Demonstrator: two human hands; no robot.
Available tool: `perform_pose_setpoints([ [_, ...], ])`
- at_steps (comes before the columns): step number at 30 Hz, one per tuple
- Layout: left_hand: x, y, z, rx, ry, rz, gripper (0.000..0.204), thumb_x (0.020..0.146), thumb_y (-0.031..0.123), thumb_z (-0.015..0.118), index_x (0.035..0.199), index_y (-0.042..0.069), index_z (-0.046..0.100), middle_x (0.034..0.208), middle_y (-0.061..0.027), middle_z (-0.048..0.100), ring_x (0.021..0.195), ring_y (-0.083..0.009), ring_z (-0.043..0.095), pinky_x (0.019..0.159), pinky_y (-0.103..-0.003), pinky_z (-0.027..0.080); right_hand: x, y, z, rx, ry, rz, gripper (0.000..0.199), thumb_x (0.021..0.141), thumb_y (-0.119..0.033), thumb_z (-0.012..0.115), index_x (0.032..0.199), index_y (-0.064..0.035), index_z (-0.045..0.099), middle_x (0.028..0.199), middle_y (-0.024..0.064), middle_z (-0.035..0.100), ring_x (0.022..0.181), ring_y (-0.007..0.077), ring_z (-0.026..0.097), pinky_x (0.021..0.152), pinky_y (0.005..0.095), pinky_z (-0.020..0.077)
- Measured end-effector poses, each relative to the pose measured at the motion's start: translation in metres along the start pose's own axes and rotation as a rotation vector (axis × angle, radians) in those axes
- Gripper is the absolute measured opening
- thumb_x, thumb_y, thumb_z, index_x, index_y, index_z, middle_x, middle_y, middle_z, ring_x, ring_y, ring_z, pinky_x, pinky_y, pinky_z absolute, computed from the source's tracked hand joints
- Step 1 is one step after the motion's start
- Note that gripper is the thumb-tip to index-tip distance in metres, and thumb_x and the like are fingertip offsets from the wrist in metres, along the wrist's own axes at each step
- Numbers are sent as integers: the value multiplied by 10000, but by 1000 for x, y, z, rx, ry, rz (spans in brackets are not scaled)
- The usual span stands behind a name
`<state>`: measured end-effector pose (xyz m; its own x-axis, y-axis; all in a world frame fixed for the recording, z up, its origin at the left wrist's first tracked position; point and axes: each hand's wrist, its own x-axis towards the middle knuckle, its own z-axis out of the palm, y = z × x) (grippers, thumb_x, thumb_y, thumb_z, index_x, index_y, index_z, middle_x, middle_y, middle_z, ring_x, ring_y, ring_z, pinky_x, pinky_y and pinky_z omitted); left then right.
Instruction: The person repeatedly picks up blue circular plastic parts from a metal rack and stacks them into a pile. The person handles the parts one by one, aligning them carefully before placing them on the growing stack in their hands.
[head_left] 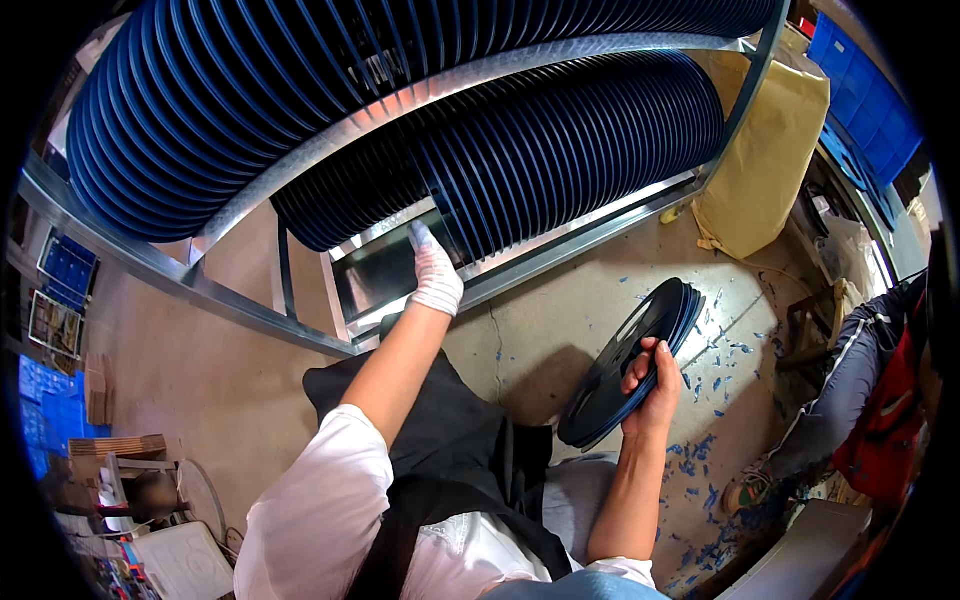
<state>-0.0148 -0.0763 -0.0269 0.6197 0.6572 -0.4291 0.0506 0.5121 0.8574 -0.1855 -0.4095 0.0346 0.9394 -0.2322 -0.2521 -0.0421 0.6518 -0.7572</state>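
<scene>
My left hand, in a white glove, reaches to the lower shelf of a metal rack. Its fingers are stretched out beside the near end of a row of dark blue plastic reels, above a bare stretch of shelf; I cannot tell whether they touch a reel. My right hand, ungloved, grips a small stack of the same flat round reels by the rim, fingers through the openings. That stack is tilted, held low over the floor. Another long row of reels fills the upper shelf.
The rack's metal frame crosses in front of me. A yellowish covered bundle stands at its right end. Blue scraps litter the floor. A person's leg is close on the right. Flattened cardboard lies at the left.
</scene>
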Motion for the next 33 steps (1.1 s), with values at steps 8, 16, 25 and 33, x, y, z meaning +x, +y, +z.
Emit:
perform_pose_setpoints([
  [8, -6, 21, 29, -290, -289, -219, 582, 954, 555, 392, 1276, 94, 545, 1241, -101, 608, 1096, -276, 603, 970, -453, 473, -10, -6, 1, -88, -178, -47, 292, 942, -291, 562, 1042, -17, 565, 652, 29, 490, 509, 115, 477, 447, 227, 380],
  [16, -14, 23, 39, -215, -325, -221, 608, 935, 600, 380, 1265, 112, 532, 1200, -132, 621, 1036, -341, 629, 874, -553, 518, -4, -15, -9, -453, 39, -235, 230, 908, -211, 652, 1030, -31, 576, 725, 10, 551, 570, 67, 479, 526, 197, 379],
  [25, 97, -23, 18, -709, -700, -600, 685, 929, 641, 341, 1362, 129, 477, 1339, -117, 542, 1179, -332, 547, 1003, -509, 434, -5, -11, -7, -239, 126, -313, 328, 911, -301, 657, 1033, -10, 569, 675, 10, 523, 514, 76, 453, 474, 206, 354],
  [33, 58, -10, 32, -313, -650, -428, 674, 936, 633, 324, 1310, 114, 534, 1315, -119, 563, 1163, -340, 553, 1006, -505, 430, -5, -9, -5, -210, 149, -254, 330, 907, -290, 662, 1047, -5, 571, 679, 9, 525, 516, 81, 453, 478, 206, 354],
])
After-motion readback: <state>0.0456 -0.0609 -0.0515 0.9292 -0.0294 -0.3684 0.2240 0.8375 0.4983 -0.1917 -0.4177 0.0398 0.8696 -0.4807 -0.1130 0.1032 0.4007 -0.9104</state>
